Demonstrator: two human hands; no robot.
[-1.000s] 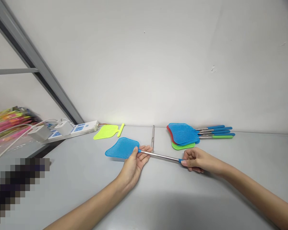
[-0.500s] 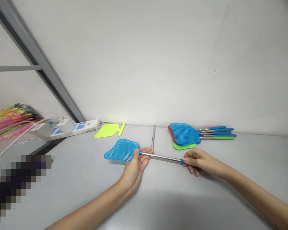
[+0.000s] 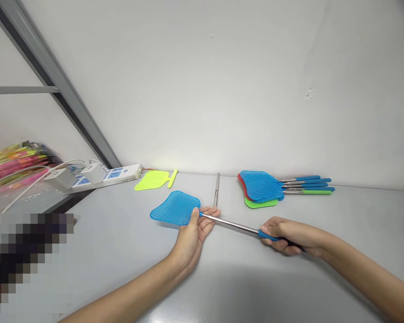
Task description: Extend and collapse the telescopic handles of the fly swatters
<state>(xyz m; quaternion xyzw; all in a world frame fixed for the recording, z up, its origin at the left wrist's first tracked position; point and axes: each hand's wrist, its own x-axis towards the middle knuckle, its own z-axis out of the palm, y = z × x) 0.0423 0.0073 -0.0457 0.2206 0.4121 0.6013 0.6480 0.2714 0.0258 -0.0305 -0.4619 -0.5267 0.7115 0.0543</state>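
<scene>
A blue fly swatter (image 3: 177,208) with a metal rod is held level above the table between both hands. My left hand (image 3: 191,231) pinches it where the mesh head meets the rod, thumb on top and fingers spread beneath. My right hand (image 3: 286,235) is wrapped round its blue handle, hiding part of it. Just behind my left fingertips lies a separate metal rod (image 3: 217,190). To the left of that rod rests a yellow swatter head (image 3: 153,180) with a short crosspiece.
At the back right lies a pile of swatters (image 3: 261,186) with blue, red and green heads. A power strip (image 3: 121,175) with plugged-in adapters sits at the back left, near bagged colourful items (image 3: 20,161). The white wall (image 3: 222,89) borders the grey table (image 3: 114,251).
My right hand has shifted right and slightly down, and more of the blue handle shows. The left hand keeps its hold at the neck. The view has shifted slightly.
</scene>
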